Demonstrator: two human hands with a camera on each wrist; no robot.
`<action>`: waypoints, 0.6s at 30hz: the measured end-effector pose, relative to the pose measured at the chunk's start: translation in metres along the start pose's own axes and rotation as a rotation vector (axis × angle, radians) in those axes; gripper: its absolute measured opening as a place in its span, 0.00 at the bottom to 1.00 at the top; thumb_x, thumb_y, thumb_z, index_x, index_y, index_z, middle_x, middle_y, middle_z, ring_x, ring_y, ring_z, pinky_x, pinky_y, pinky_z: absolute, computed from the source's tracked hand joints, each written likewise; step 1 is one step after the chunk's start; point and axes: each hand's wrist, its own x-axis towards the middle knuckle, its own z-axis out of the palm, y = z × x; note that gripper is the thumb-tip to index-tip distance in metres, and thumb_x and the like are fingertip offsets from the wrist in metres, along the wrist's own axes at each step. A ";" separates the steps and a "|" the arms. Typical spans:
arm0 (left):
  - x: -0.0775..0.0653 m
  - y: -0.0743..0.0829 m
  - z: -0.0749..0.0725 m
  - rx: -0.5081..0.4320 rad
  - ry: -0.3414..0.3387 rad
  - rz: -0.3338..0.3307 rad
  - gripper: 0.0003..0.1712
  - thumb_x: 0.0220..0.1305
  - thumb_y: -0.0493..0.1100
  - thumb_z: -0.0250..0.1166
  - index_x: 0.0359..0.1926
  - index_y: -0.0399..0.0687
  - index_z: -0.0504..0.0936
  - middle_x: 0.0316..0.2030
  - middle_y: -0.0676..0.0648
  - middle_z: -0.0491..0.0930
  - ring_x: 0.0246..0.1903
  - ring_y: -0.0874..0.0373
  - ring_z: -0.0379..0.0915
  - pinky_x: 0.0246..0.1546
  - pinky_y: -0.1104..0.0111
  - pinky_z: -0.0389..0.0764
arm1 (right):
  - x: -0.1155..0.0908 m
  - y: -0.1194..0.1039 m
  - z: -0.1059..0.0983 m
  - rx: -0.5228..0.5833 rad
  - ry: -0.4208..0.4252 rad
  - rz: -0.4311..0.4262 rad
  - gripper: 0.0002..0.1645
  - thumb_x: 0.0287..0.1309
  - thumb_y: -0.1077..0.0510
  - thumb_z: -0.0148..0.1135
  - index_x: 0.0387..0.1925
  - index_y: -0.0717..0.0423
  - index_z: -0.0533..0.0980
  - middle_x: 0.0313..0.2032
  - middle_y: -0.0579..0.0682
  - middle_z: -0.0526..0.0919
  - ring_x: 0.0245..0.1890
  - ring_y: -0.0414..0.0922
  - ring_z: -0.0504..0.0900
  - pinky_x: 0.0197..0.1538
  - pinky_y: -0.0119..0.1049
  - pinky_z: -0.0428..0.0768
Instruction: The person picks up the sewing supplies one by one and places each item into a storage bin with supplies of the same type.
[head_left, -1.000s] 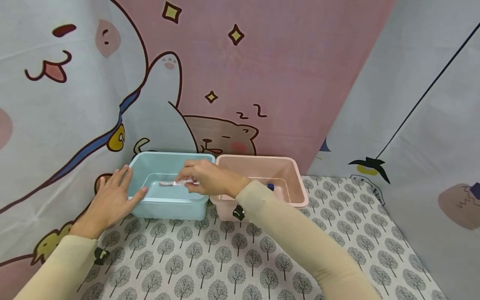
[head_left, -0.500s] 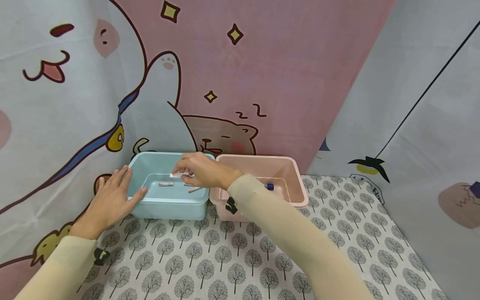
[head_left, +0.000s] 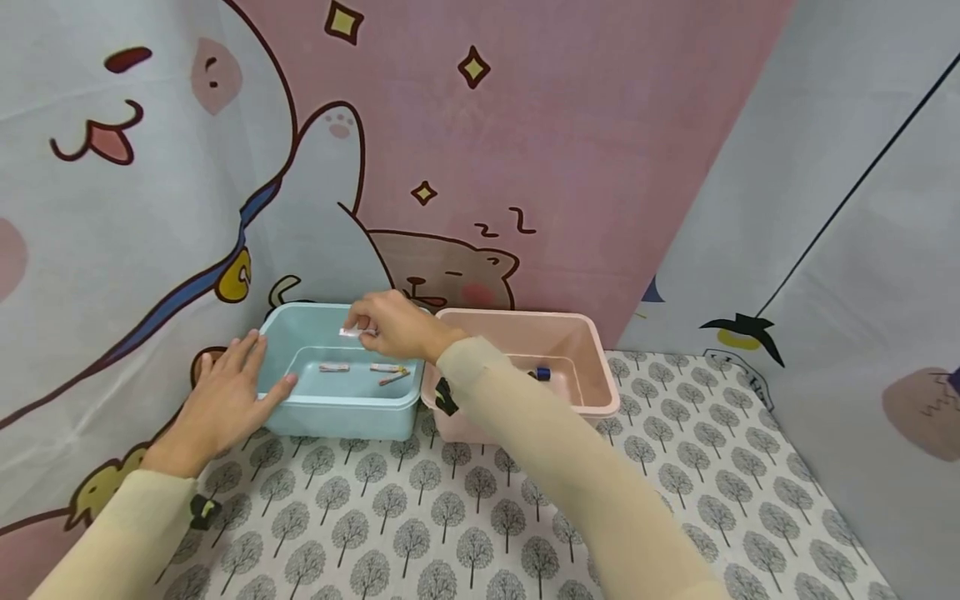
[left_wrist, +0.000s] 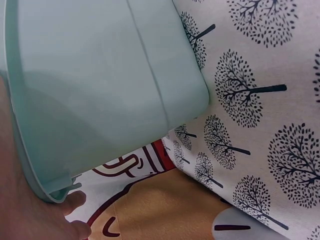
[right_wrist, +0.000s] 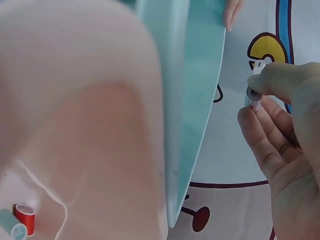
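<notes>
In the head view my left hand (head_left: 221, 408) rests at the left rim of a light blue bin (head_left: 337, 417), fingers spread. The left wrist view shows fingertips (left_wrist: 77, 200) close by the bin's corner. My right hand (head_left: 397, 325) is above the bin's back right part, pinching a small slim white piece (head_left: 351, 332) between thumb and fingers. In the right wrist view this white piece (right_wrist: 254, 92) carries a round grey mark; I cannot tell its kind. Several slim, pale pieces lie on the bin's floor, one pinkish (head_left: 334, 367) and one with a yellow end (head_left: 387, 367).
A pink bin (head_left: 607, 392) stands right beside the blue one. Inside it lie a dark blue spool (head_left: 543, 374) and, in the right wrist view, a red thread spool (right_wrist: 25, 218) and a teal one (right_wrist: 12, 225). A tree-print cloth (head_left: 472, 517) covers the table; printed curtains hang behind.
My right hand has risen from the blue bin's floor toward its back rim, holding the white piece and uncovering the slim pieces at the right. My left hand has stayed put.
</notes>
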 end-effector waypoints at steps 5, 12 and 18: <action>0.001 0.002 0.000 0.006 0.002 0.000 0.61 0.90 0.73 0.51 0.91 0.23 0.50 0.91 0.19 0.48 0.87 0.11 0.46 0.83 0.13 0.44 | 0.009 0.000 -0.001 -0.023 0.016 0.014 0.16 0.83 0.65 0.65 0.62 0.55 0.90 0.56 0.52 0.94 0.55 0.45 0.92 0.61 0.32 0.89; 0.001 0.003 0.000 0.007 0.003 -0.005 0.61 0.90 0.73 0.51 0.91 0.23 0.50 0.91 0.19 0.48 0.87 0.11 0.46 0.83 0.13 0.44 | 0.016 -0.002 -0.002 -0.041 0.038 0.061 0.14 0.84 0.64 0.64 0.60 0.55 0.91 0.58 0.53 0.93 0.58 0.47 0.92 0.63 0.34 0.90; 0.002 0.003 0.000 0.017 0.007 -0.006 0.61 0.90 0.73 0.50 0.92 0.23 0.51 0.91 0.19 0.48 0.87 0.11 0.46 0.83 0.13 0.44 | 0.017 -0.004 -0.001 -0.041 0.050 0.106 0.14 0.86 0.62 0.64 0.60 0.55 0.91 0.58 0.52 0.92 0.59 0.46 0.91 0.61 0.32 0.89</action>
